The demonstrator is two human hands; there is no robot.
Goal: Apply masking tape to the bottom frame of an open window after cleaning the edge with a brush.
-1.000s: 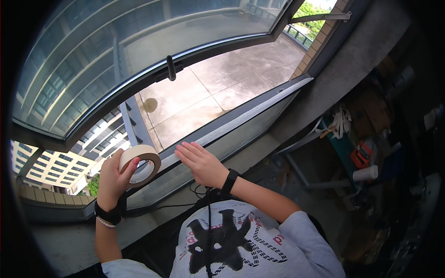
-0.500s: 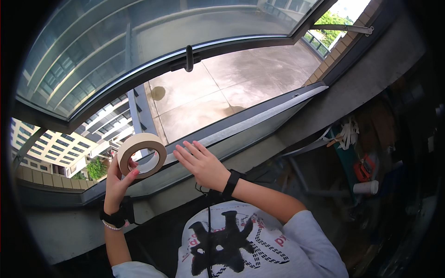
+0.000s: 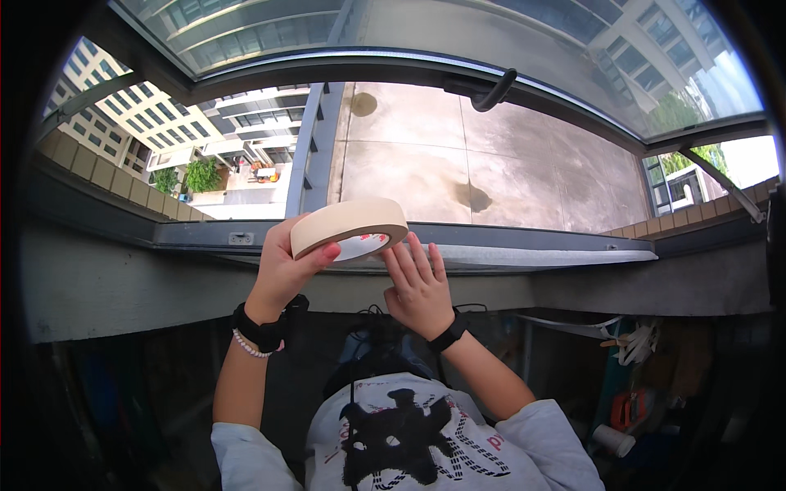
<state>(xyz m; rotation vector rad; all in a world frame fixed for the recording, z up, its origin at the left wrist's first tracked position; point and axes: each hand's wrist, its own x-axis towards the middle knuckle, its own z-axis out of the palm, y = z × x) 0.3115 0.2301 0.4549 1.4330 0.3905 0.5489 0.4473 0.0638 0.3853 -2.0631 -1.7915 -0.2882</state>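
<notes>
A wide roll of cream masking tape is gripped at its left side by my left hand, with the thumb at its lower rim. The roll is tilted, so its outer band and part of its white inner core show. Just right of it, my right hand has its fingers stretched out, the tips close to the roll's right edge; whether they touch it I cannot tell. Both hands are over the inner edge of the grey window frame. A whitish strip runs along that frame to the right of my right hand.
The window sash is swung outward, with a dark handle on its lower rail and stay arms at both sides. Below outside lies a concrete terrace. Indoors at lower right are an orange-red object and a white cylinder.
The view has turned, so the window frame now lies nearly level. The tape roll has tipped from showing its ring face to showing its band, and my right hand is closer to it.
</notes>
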